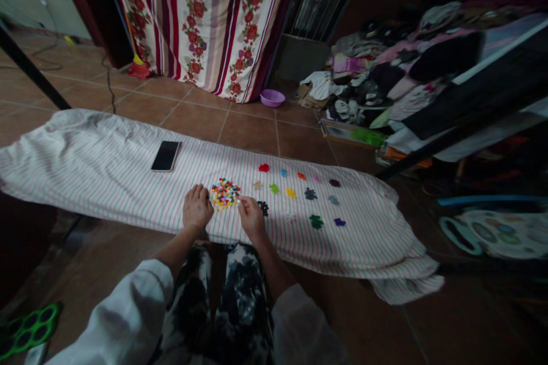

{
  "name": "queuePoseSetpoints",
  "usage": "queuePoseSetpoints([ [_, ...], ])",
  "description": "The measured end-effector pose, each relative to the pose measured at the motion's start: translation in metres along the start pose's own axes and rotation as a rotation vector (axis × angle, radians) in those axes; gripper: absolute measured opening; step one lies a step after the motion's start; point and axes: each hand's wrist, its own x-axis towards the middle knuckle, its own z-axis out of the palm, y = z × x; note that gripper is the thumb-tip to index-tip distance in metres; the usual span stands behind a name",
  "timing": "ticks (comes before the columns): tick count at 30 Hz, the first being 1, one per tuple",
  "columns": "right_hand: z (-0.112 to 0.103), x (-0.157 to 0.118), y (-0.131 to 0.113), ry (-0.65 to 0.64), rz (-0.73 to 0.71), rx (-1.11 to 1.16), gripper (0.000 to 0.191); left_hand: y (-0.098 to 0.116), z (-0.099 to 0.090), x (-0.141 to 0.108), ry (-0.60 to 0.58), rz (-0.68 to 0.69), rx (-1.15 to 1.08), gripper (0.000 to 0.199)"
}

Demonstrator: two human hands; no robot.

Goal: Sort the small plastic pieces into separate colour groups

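Observation:
A mixed heap of tiny multicoloured pieces [225, 194] lies on the striped cloth [120, 165] before me. My left hand [197, 206] rests palm down on the cloth at the heap's left edge, fingers laid out and holding nothing I can see. At the heap's right edge my right hand [252, 217] is closed in a pinch, with a small white piece [238, 201] at its fingertips. Beyond it sit small piles sorted by colour, among them red [264, 167], yellow [290, 193], dark grey [310, 194], dark green [316, 221] and purple [339, 222]. A black pile [263, 208] is partly behind my right hand.
A phone [166, 156] lies on the cloth to the left. Past the cloth are a tiled floor, a purple basin [272, 98] and a flowered curtain [201, 17]. Clothes [385, 74] are heaped at the right. Dark metal bars flank the cloth on both sides.

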Motion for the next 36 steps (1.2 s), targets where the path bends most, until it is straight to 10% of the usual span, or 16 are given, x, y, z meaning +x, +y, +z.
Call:
queuePoseSetpoints([
  [21, -0.105, -0.030, 0.076, 0.468, -0.039, -0.399, 0.025, 0.002, -0.003, -0.001, -0.008, -0.009, 0.013, 0.035],
  [36, -0.103, -0.031, 0.096, 0.431, -0.001, -0.479, 0.031, 0.000, -0.003, 0.000, -0.019, 0.020, 0.093, 0.037],
])
